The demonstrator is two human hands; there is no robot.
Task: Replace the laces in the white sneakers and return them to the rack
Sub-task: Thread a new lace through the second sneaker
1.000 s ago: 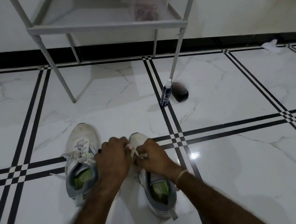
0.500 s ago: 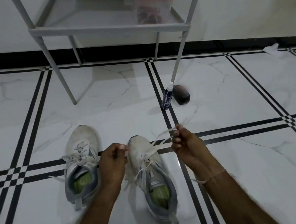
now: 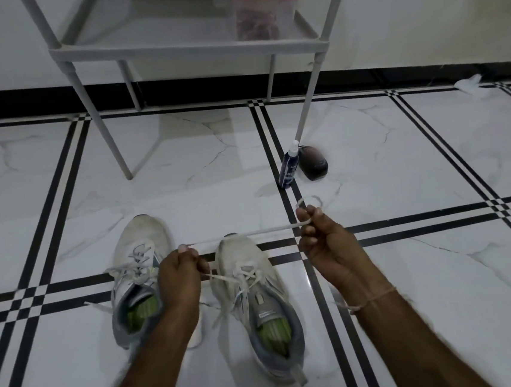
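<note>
Fig. Lacing, seen from the head camera. The lace (image 3: 245, 233) is drawn out in a near-level line across the toe of the right-hand sneaker (image 3: 241, 252), and I see it held at both ends. My left hand (image 3: 179, 272) pinches it at the sneaker's 10 o'clock, between the two shoes, and from that hand a strand slants down to the eyelets. My right hand (image 3: 324, 243) is closed round the other end at 2 o'clock, with a small loop of lace standing above the fingers. The hands are well apart, one on either side of the toe. A thin thread (image 3: 373, 299) circles the right wrist. The other sneaker (image 3: 142, 235) stands at 9 o'clock, just beside the first, toe pointing away, its own lace loose, partly hidden by my left forearm. Both rest on the white tiled floor (image 3: 411, 272). At 12 o'clock stands the rack (image 3: 184, 49), with a red-lidded box (image 3: 264, 8) on its shelf. By its front right leg, at 1 o'clock, are a small spray bottle (image 3: 289, 168) and a dark rounded object (image 3: 313, 162), side by side. A white scrap (image 3: 468, 84) lies at 2 o'clock by the wall
</note>
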